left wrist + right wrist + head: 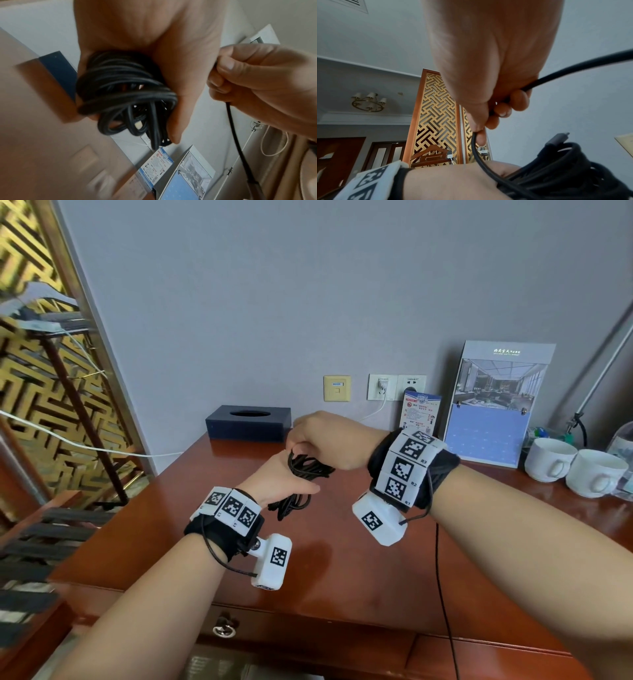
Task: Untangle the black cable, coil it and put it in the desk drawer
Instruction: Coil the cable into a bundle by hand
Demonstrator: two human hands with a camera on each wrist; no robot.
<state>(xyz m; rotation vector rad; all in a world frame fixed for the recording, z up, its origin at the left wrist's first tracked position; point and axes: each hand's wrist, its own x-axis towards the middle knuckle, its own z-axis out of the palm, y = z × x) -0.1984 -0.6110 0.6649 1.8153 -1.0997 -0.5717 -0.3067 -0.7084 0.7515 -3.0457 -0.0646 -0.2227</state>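
The black cable is wound in several loops around my left hand, held above the desk top. In the left wrist view the coil wraps my palm and fingers, thumb alongside it. My right hand is just above and right of the left, fingers curled round the cable's free strand. That strand hangs down from my right fist. A plug end sticks out of the coil. The desk drawer is closed, with a metal ring pull.
A dark tissue box stands at the back of the wooden desk. Two white cups, a brochure stand and a small card line the back right. A white charger cord is plugged into the wall sockets.
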